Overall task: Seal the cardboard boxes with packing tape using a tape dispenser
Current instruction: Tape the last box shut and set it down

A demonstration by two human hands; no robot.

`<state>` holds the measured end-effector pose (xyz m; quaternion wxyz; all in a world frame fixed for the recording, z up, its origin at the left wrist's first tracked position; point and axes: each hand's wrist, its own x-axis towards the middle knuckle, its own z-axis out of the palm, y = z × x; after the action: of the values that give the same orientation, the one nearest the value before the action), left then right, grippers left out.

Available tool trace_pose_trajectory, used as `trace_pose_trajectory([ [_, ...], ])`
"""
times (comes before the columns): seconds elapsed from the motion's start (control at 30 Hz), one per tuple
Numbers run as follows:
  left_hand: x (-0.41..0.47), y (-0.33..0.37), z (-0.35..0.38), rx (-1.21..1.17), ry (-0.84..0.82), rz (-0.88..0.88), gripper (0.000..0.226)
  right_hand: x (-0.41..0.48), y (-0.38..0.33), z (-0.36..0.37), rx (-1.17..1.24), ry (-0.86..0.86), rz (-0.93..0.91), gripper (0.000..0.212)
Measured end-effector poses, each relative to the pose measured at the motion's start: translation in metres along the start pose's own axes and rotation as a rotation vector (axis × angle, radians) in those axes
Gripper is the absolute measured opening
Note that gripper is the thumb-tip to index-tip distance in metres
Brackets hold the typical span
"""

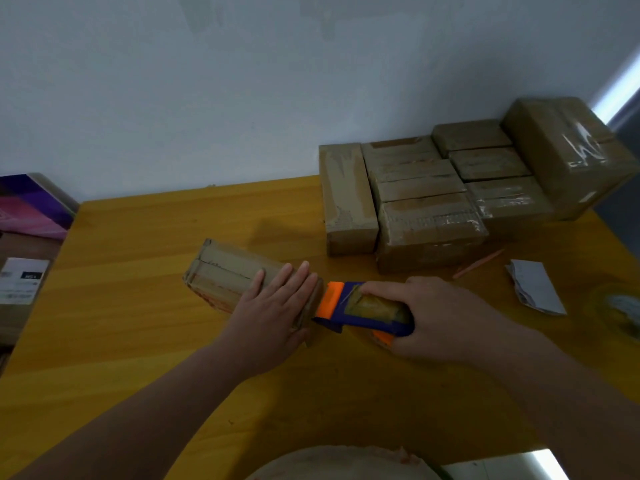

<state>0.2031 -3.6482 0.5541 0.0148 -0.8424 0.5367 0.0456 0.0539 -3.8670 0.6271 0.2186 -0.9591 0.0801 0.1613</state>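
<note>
Fingers of left hand (277, 306) flat, pressing box (225, 282) at table (138, 341) centre; right hand (440, 317) grips tape dispenser (363, 311) at box's near end. Advice: keep box pinned, snap tape against cutter cleanly.

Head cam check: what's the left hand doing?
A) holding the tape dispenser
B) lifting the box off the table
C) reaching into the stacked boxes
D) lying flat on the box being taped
D: the left hand lies flat, fingers straight, on top of the box, while the right hand grips the tape dispenser at that box's end.
</note>
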Motion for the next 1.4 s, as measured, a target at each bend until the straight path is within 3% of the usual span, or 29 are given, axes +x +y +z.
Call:
trace_pose_trajectory([
  [0.17,0.002,0.0,0.001,0.018,0.008,0.009,0.078,0.016,-0.011,-0.013,0.001,0.018,0.016,0.066],
  [0.4,0.0,0.0,0.003,0.002,0.005,-0.002,0.079,0.033,0.004,-0.015,0.354,-0.17,0.15,0.068],
  [0.6,0.0,0.003,-0.003,-0.071,-0.005,-0.015,0.079,0.037,0.004,-0.015,0.34,-0.185,0.166,0.064],
  [0.77,-0.005,0.002,-0.004,-0.113,-0.018,0.002,0.078,0.029,0.003,-0.008,0.092,-0.224,0.222,0.067],
  [0.87,-0.009,0.001,-0.006,-0.172,-0.019,0.011,0.079,0.015,0.012,-0.004,0.168,-0.146,0.266,0.068],
  [0.97,-0.011,0.005,-0.007,-0.259,0.057,-0.024,0.065,0.004,0.021,-0.001,0.358,0.025,0.291,0.077],
  [1.07,-0.004,0.015,-0.007,-0.295,0.132,-0.266,0.064,-0.002,0.019,0.001,0.478,0.148,0.309,0.091],
  [1.13,0.004,0.019,-0.003,-0.178,0.093,-0.374,0.071,-0.003,0.016,0.003,0.53,0.203,0.292,0.087],
  [1.23,0.012,0.021,-0.001,-0.05,0.04,-0.376,0.069,-0.007,0.014,0.003,0.625,0.249,0.263,0.075],
  [1.4,0.006,0.013,-0.006,-0.051,-0.028,-0.263,0.068,-0.014,0.016,0.003,0.78,0.308,0.206,0.076],
])
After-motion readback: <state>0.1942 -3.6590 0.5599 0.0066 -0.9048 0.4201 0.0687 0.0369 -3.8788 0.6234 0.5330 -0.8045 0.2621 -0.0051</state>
